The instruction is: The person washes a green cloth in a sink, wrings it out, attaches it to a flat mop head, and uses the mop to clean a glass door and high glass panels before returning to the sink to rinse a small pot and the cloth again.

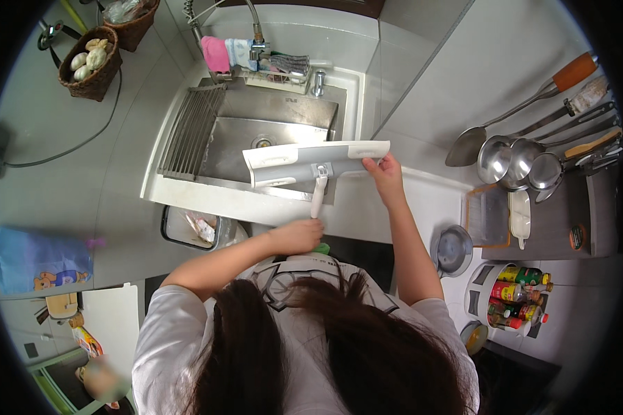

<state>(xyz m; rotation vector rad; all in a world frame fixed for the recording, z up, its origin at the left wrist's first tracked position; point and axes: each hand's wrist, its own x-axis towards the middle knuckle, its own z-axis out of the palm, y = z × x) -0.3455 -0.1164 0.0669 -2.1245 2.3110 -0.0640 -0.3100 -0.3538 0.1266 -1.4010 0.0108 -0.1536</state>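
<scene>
A flat mop head point(306, 168), grey with white ends, is held up over the near part of the steel sink point(270, 129). Its white handle point(317, 199) joins the middle of the head and points towards my body. My left hand point(298, 236) is closed around the handle close to my shirt. With the thumb on the face near the right end, my right hand point(384, 176) grips the mop head; its other fingers are partly hidden behind. A bit of green point(321, 249) shows just below my left hand; what it belongs to is unclear.
A slatted drying rack point(193, 132) covers the sink's left side. Behind the sink are the faucet point(259, 47), cloths and a sponge caddy point(278, 82). A bin point(189, 228) stands front left. At right are hanging ladles point(519, 161), a metal pot point(452, 250) and a rack of bottles point(480, 293).
</scene>
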